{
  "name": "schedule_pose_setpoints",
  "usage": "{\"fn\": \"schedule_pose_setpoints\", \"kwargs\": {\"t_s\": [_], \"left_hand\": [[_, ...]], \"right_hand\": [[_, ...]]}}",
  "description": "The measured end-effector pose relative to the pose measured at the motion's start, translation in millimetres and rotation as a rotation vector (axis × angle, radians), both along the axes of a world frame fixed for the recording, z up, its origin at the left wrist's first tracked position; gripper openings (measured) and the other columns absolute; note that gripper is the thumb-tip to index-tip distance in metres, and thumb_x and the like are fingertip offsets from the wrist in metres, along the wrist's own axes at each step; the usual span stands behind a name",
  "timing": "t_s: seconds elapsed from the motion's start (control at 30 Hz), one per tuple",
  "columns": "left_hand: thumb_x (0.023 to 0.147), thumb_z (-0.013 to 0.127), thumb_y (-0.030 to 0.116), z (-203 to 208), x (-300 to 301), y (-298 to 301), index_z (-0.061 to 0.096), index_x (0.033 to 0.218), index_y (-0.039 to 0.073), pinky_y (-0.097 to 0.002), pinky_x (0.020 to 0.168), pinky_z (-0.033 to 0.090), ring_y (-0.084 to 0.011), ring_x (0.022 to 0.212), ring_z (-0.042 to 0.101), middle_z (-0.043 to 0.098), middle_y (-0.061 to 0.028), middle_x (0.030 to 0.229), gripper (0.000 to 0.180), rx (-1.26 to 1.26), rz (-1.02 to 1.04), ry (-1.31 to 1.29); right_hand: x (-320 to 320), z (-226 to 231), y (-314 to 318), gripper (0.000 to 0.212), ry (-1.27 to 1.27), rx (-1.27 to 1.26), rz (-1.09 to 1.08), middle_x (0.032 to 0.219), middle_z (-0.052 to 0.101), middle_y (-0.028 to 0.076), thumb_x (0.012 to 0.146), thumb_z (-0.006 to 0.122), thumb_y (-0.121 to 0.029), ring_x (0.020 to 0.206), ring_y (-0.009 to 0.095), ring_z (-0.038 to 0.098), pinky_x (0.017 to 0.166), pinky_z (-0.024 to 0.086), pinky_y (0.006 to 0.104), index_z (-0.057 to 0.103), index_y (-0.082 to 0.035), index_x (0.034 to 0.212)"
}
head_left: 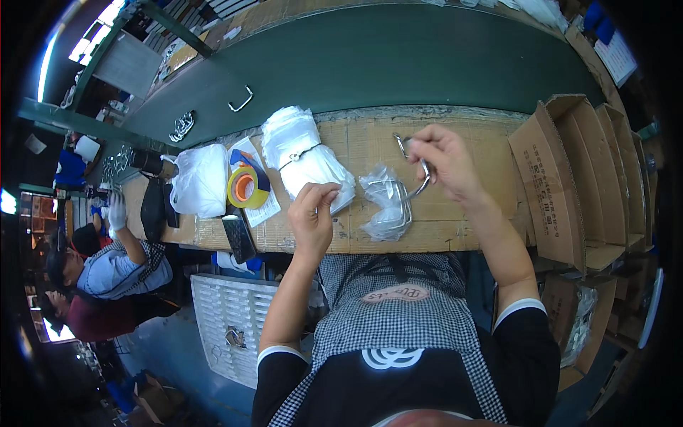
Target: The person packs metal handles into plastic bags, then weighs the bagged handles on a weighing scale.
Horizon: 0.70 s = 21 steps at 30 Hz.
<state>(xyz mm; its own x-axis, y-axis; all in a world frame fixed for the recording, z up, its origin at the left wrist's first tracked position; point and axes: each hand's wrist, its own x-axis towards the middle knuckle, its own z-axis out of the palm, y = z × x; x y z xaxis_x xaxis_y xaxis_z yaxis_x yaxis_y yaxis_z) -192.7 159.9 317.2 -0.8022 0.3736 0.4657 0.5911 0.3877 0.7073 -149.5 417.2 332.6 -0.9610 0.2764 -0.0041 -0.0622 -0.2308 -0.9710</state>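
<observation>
Metal handle (420, 165) (curved, shiny) pinched in right hand (445, 160) grip, left hand (311, 217) grip curled shut on plastic bags (306, 153).

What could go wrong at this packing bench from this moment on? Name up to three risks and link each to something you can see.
1. The right hand pinches the metal handle only at the fingertips, above the bench, so it might slip and drop.
2. The clear bag with another handle in it lies near the bench's front edge and could be nudged off.
3. The phone overhangs that edge beside the left hand; a forearm might knock it down.
</observation>
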Motion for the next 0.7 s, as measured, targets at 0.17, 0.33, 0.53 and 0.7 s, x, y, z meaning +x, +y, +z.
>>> {"fn": "schedule_pose_setpoints", "kwargs": {"t_s": [0.17, 0.33, 0.53, 0.7], "left_hand": [[0.080, 0.065, -0.006, 17.9, 16.7, 13.0, 0.067, 0.095, 0.001, -0.0312, 0.057, 0.047, -0.0207, 0.062, 0.060, 0.060, -0.0104, 0.074, 0.017, -0.018, -0.069, 0.112], [0.077, 0.065, -0.008, 31.1, 27.7, 15.1, 0.066, 0.093, 0.000, -0.0305, 0.048, 0.043, -0.0193, 0.055, 0.057, 0.057, -0.0085, 0.068, 0.018, -0.052, -0.139, 0.248], [0.077, 0.068, -0.004, 33.8, 54.1, 26.5, 0.064, 0.088, 0.000, -0.0300, 0.048, 0.042, -0.0212, 0.053, 0.054, 0.059, -0.0095, 0.068, 0.013, 0.049, -0.145, 0.351], [0.077, 0.066, 0.002, -13.7, 27.8, 9.6, 0.060, 0.093, 0.000, -0.0335, 0.050, 0.044, -0.0246, 0.057, 0.055, 0.055, -0.0095, 0.071, 0.017, -0.288, -0.123, 0.446]], "right_hand": [[-5.0, 9.0, -26.2, 0.009, -0.108, -0.491, 0.343, 0.077, 0.063, 0.007, 0.093, 0.058, -0.008, 0.057, 0.007, 0.061, 0.043, 0.045, 0.0167, 0.052, -0.001, 0.095], [21.4, 18.6, -65.6, 0.006, 0.006, -0.286, 0.101, 0.085, 0.062, 0.009, 0.097, 0.051, -0.008, 0.068, 0.012, 0.065, 0.048, 0.049, 0.0172, 0.050, -0.002, 0.095], [40.2, -6.6, -68.0, 0.012, 0.958, 1.209, -0.149, 0.101, 0.065, 0.012, 0.077, 0.064, -0.008, 0.092, 0.024, 0.065, 0.073, 0.051, 0.0340, 0.056, -0.004, 0.083], [50.2, -40.1, -57.6, 0.012, 0.795, 1.294, 0.022, 0.099, 0.066, 0.012, 0.075, 0.064, -0.009, 0.093, 0.024, 0.063, 0.077, 0.050, 0.0324, 0.060, -0.004, 0.085]]}}
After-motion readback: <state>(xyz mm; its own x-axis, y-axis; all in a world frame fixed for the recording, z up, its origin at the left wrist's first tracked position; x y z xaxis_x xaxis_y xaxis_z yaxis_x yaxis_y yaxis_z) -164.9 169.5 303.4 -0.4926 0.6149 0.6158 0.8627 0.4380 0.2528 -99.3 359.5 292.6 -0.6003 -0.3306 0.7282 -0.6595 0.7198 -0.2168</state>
